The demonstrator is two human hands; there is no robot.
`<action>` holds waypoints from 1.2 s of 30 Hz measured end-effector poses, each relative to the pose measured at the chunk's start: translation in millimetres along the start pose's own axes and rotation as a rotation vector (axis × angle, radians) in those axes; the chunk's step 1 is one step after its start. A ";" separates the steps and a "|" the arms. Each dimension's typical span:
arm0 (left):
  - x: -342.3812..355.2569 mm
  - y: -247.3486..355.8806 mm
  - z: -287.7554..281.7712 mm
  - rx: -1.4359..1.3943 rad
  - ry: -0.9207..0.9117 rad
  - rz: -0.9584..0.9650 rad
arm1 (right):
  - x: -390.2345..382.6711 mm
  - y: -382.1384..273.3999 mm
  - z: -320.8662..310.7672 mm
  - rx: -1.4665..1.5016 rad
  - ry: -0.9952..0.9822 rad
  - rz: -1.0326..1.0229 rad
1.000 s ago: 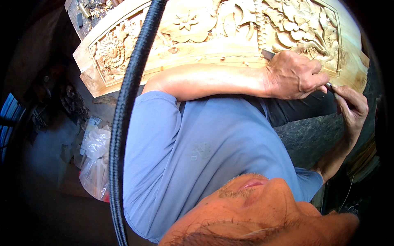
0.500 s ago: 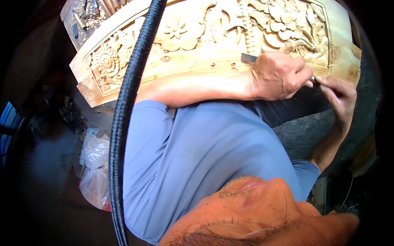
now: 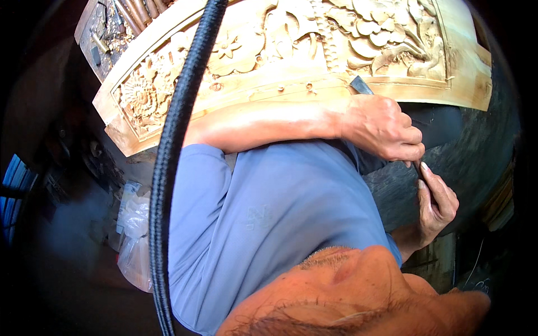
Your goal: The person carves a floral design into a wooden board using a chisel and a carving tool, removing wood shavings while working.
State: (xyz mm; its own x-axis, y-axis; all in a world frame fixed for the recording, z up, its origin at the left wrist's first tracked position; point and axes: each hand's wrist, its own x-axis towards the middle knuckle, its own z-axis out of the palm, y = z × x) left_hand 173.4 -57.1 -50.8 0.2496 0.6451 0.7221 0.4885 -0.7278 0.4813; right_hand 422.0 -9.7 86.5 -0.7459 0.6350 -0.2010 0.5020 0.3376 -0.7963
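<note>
A carving chisel (image 3: 361, 85) with a flat, angled blade slants across the near side of a carved wooden panel (image 3: 263, 89). My left hand (image 3: 384, 127) is closed round the chisel, its forearm lying along the panel's near edge. The blade sticks out beyond the thumb side, over or against the plain border; whether it touches the wood I cannot tell. Lower right, my right hand (image 3: 437, 201) pinches the chisel's other end between thumb and fingers. Flowers, leaves and a beaded band stand in relief on the panel.
At the far left, several wooden-handled tools (image 3: 131, 17) lie among wood chips on a board (image 3: 84, 39). A clear plastic bag (image 3: 134, 246) sits at left below the panel. A black braided cord (image 3: 178, 112) crosses the view from top to bottom.
The chisel has turned to a steeper slant, and its blade has shifted right. My right hand has swung down and left with the chisel's end. The left hand has lowered slightly.
</note>
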 end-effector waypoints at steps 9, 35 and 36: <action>2.1 0.6 -8.1 -0.018 0.044 0.028 | 11.6 -35.0 6.9 -0.110 0.056 -0.030; 5.3 -2.2 -11.0 0.066 -0.027 -0.191 | 49.0 22.2 0.3 -0.028 0.034 -0.207; 5.6 -2.0 -11.1 0.071 -0.033 -0.200 | 50.9 24.1 -1.7 -0.025 0.027 -0.197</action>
State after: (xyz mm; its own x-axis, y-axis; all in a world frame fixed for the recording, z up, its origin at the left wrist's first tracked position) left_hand 164.5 -54.7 -42.2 0.1690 0.7831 0.5985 0.5881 -0.5674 0.5764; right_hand 396.9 31.9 58.1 -0.8190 0.5731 -0.0269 0.3582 0.4742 -0.8042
